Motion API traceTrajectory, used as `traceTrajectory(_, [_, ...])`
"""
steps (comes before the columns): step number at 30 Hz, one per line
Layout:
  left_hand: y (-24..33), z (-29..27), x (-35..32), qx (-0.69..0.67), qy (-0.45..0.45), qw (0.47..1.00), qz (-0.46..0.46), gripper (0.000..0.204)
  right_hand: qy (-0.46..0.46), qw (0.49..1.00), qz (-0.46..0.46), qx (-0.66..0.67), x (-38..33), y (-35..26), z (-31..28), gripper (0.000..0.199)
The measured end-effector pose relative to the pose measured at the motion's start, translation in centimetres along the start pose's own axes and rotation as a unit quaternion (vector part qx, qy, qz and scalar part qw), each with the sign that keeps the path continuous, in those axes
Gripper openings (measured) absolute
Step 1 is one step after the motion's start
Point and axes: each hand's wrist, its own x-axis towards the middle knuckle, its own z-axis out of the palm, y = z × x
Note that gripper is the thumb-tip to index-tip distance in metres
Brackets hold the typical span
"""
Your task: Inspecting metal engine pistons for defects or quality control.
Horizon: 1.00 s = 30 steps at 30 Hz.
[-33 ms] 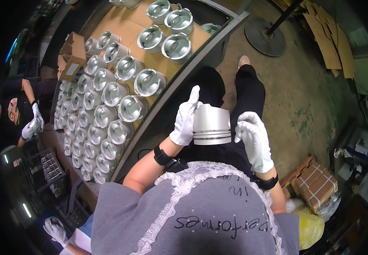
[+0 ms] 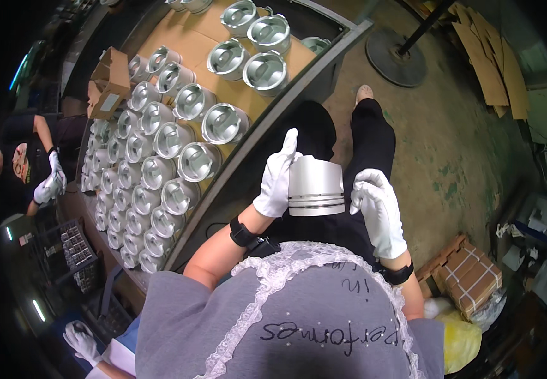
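Observation:
My left hand (image 2: 277,180), in a white glove, holds a silver metal piston (image 2: 315,175) by its left side, with the thumb pointing up along it. Ring grooves circle the piston near its lower end, which faces my body. Close to its right side is my right hand (image 2: 378,211), also gloved in white. The fingers of that hand are bent inward and closed together, and whatever they may hold is hidden. Left of my hands, many similar pistons (image 2: 199,162) stand in rows on a table covered with brown cardboard (image 2: 188,39).
The table's dark metal edge (image 2: 235,149) runs diagonally beside my left arm. An opened cardboard box (image 2: 109,85) sits among the pistons. A co-worker's gloved hands (image 2: 50,186) show at far left, another gloved hand (image 2: 83,344) below. A round stand base (image 2: 396,57) and strapped carton (image 2: 469,278) are at right.

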Motion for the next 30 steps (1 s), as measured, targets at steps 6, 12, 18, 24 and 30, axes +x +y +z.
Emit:
traceTrajectory(6, [0.2,0.1,0.6,-0.02,0.111,0.992,-0.047,0.063,-0.033,0.992,0.079,0.094,-0.1,1.2,-0.6,0.033])
traceTrajectory(12, [1.3,0.1,1.2,-0.015,0.131,0.989,-0.067,0.058,-0.23,0.906,0.193,0.297,1.5,3.9,-0.7,0.056])
traceTrajectory(18, [2.6,1.3,0.3,-0.02,0.095,0.995,-0.027,0.069,-0.255,0.896,0.171,0.322,3.7,5.7,1.1,0.074])
traceTrajectory(24, [1.2,1.2,2.0,-0.018,0.044,0.997,0.065,0.068,-0.222,0.942,0.055,0.245,4.0,4.1,1.2,0.075])
traceTrajectory(30, [-0.7,0.4,1.8,-0.165,-0.093,0.98,0.056,0.047,-0.091,0.978,-0.016,0.189,5.2,1.6,0.1,0.055])
